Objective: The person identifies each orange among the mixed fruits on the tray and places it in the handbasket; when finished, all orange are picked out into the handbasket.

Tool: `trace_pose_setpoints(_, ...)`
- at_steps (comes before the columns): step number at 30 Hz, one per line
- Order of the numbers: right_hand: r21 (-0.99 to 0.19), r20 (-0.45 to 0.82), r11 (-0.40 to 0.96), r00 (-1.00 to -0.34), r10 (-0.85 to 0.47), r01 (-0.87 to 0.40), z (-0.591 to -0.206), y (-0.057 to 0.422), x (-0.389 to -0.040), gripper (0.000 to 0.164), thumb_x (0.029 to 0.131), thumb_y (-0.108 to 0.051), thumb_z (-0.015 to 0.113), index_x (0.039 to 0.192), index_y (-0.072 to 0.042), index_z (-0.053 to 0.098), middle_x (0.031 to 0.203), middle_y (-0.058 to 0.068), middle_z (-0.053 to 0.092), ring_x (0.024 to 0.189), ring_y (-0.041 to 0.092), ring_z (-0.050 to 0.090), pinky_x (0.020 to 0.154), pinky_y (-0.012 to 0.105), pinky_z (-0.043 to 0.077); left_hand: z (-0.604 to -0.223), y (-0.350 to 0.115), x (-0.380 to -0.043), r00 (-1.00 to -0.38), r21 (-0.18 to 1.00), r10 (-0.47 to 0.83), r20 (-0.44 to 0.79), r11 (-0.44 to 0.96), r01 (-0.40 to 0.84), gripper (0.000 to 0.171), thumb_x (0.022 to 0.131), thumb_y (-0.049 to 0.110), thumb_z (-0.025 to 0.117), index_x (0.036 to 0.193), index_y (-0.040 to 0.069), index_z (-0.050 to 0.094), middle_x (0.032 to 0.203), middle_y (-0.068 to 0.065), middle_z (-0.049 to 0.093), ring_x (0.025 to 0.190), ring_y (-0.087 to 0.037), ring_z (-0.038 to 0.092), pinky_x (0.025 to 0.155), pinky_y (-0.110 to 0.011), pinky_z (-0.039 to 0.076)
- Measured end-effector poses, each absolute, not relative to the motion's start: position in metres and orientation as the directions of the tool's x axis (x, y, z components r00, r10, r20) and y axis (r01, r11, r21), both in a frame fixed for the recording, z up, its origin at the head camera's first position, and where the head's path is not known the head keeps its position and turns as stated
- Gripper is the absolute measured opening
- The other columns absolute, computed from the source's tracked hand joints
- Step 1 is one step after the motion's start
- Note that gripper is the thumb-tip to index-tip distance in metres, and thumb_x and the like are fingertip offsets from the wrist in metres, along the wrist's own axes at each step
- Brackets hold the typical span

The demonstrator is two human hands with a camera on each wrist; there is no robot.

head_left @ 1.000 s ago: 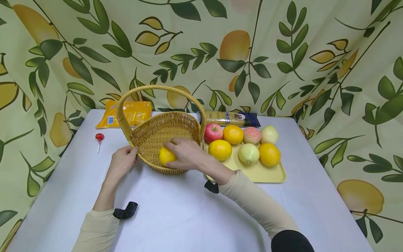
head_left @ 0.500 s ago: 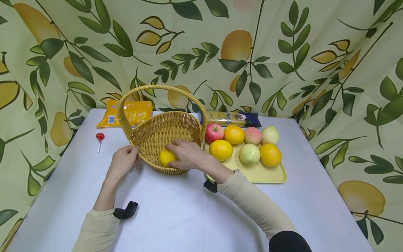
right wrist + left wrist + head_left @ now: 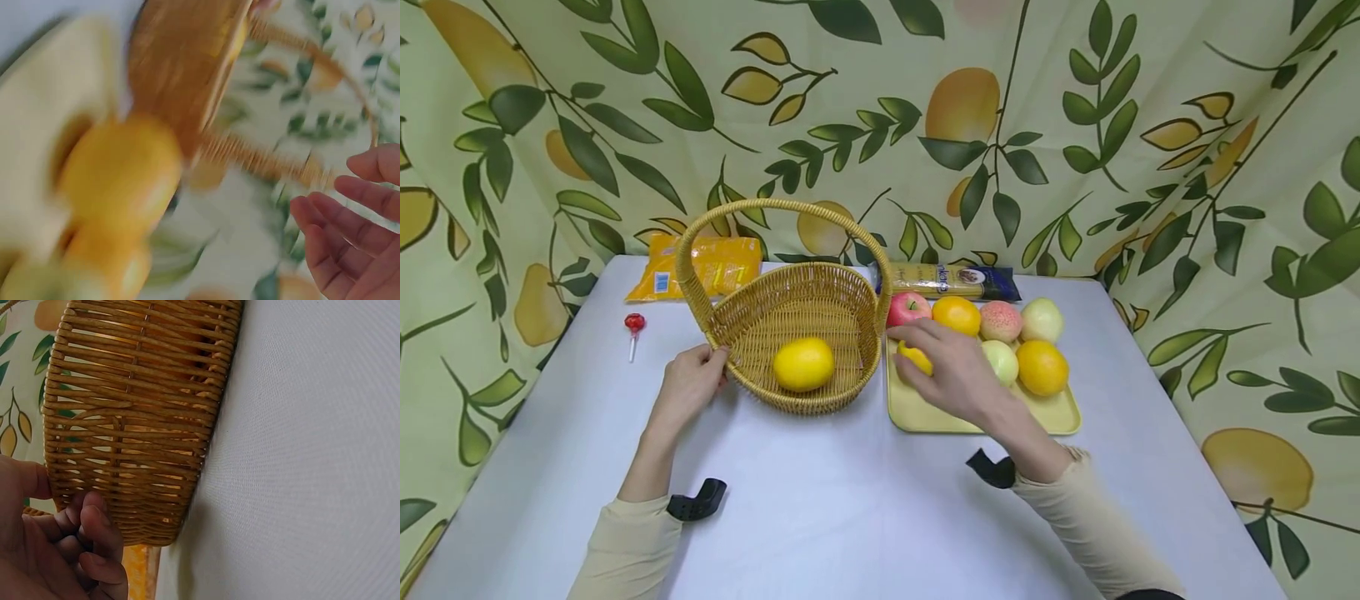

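My left hand [image 3: 690, 383] grips the rim of the wicker basket [image 3: 741, 333] at its left side, thumb on top and fingers curled against the weave in the left wrist view. Inside the basket lies a yellow lemon-like fruit [image 3: 803, 364]. Over the left part of the yellow tray [image 3: 925, 417] my right hand [image 3: 955, 371] hovers with relaxed fingers and holds nothing. Partly hidden behind that hand is a yellow-orange fruit [image 3: 914, 357]; the right wrist view, blurred, has the hand apart from the yellow fruit [image 3: 125, 175].
On the tray also sit a red apple [image 3: 909, 308], oranges [image 3: 1042, 367], a pinkish peach [image 3: 1001, 320] and pale green fruits [image 3: 1042, 320]. Behind stand a pasta pack [image 3: 947, 282] and an orange bag [image 3: 707, 265]. A red lollipop [image 3: 634, 325] lies left of the basket.
My right hand has let go of the yellow fruit in the basket and moved right, over the tray. My left hand keeps its hold on the basket rim.
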State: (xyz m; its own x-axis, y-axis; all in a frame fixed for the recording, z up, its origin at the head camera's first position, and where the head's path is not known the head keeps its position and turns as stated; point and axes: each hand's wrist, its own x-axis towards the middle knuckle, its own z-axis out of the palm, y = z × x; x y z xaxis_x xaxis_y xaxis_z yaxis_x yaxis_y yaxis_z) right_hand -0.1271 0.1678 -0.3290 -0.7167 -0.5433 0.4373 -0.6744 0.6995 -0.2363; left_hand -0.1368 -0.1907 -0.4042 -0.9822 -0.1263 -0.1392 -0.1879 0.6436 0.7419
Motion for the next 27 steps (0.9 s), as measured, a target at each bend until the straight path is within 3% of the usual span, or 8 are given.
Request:
trace_pose_setpoints(4, -0.267, 0.491, 0.794, -0.786, -0.376, -0.547, -0.337, 0.235, -0.127, 0.030, 0.085, -0.008, 0.070, 0.114, -0.004, 0.067, 0.106, 0.011, 0.069, 0.084, 0.024, 0.066, 0.067, 0.037, 0.055, -0.405, -0.191, -0.137, -0.984, 0.743, -0.126, -0.127, 0.645, -0.179, 0.045, 0.101, 0.036, 0.037, 0.081, 0.003, 0.059, 0.063, -0.006, 0.059, 0.061, -0.019, 0.049, 0.055, -0.030, 0.040)
trace_pose_setpoints(7, -0.291, 0.427, 0.866, -0.865, -0.263, -0.407, -0.350, 0.277, -0.129, 0.034, 0.087, -0.010, 0.068, 0.120, -0.002, 0.063, 0.117, 0.017, 0.064, 0.099, 0.034, 0.062, 0.080, 0.051, 0.053, -0.404, -0.191, -0.136, -0.984, 0.745, -0.120, -0.130, 0.643, -0.177, 0.045, 0.101, 0.036, 0.036, 0.081, 0.003, 0.058, 0.063, -0.006, 0.058, 0.061, -0.019, 0.049, 0.055, -0.030, 0.040)
trace_pose_setpoints(12, -0.303, 0.228, 0.930, -0.963, -0.142, -0.209, -0.373, 0.323, -0.127, 0.048, 0.092, -0.021, 0.064, 0.135, -0.002, 0.051, 0.136, 0.028, 0.049, 0.124, 0.047, 0.046, 0.096, 0.067, 0.040, -0.404, -0.191, -0.136, -0.985, 0.754, -0.114, -0.132, 0.634, -0.174, 0.046, 0.102, 0.037, 0.036, 0.081, 0.003, 0.058, 0.063, -0.005, 0.058, 0.061, -0.018, 0.049, 0.054, -0.030, 0.039)
trace_pose_setpoints(19, -0.256, 0.099, 0.957, -0.989, -0.112, -0.134, -0.397, 0.340, -0.120, 0.065, 0.089, -0.034, 0.067, 0.141, -0.004, 0.044, 0.141, 0.033, 0.040, 0.121, 0.054, 0.044, 0.092, 0.069, 0.039, -0.404, -0.191, -0.135, -0.985, 0.757, -0.116, -0.129, 0.630, -0.174, 0.044, 0.101, 0.036, 0.037, 0.081, 0.002, 0.058, 0.062, -0.007, 0.058, 0.058, -0.017, 0.048, 0.053, -0.029, 0.039)
trace_pose_setpoints(27, -0.227, 0.154, 0.967, -0.984, -0.083, -0.118, -0.408, 0.339, -0.123, 0.066, 0.082, -0.023, 0.075, 0.137, -0.005, 0.044, 0.138, 0.034, 0.041, 0.115, 0.054, 0.048, 0.087, 0.068, 0.043, -0.402, -0.191, -0.134, -0.984, 0.768, -0.113, -0.140, 0.614, -0.180, 0.044, 0.101, 0.037, 0.038, 0.081, 0.003, 0.058, 0.060, 0.000, 0.056, 0.058, -0.016, 0.049, 0.052, -0.030, 0.039)
